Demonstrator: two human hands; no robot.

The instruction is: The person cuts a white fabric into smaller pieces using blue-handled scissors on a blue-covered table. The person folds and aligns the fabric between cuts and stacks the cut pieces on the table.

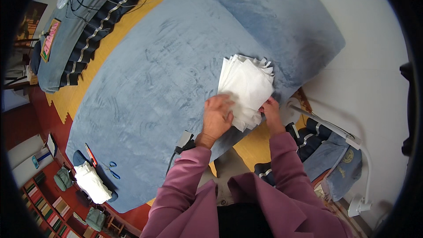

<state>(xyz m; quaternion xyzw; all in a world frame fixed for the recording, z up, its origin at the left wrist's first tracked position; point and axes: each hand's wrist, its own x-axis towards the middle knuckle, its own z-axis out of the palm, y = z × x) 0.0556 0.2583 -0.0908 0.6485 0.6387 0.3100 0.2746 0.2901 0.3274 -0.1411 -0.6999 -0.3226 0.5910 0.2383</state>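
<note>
A fanned stack of thin white sheets (pixel 249 81), cloth or soft paper, lies on the blue plush-covered bed (pixel 145 79) near its right edge. At the lower left side of the stack, my left hand (pixel 217 115) has its fingers apart and slightly blurred, the fingertips over the sheets. On the opposite side, my right hand (pixel 270 108) pinches the lower right edge of the stack between thumb and fingers. How many sheets it grips is hidden.
Toward the bed's left end lie scissors with blue handles (pixel 113 170), a red-orange pen-like tool (pixel 91 154) and a folded white bundle (pixel 91 182). A white lamp arm (pixel 328 125) stands at the right. Cables (pixel 90 4) run over another blue-covered bed at the upper left.
</note>
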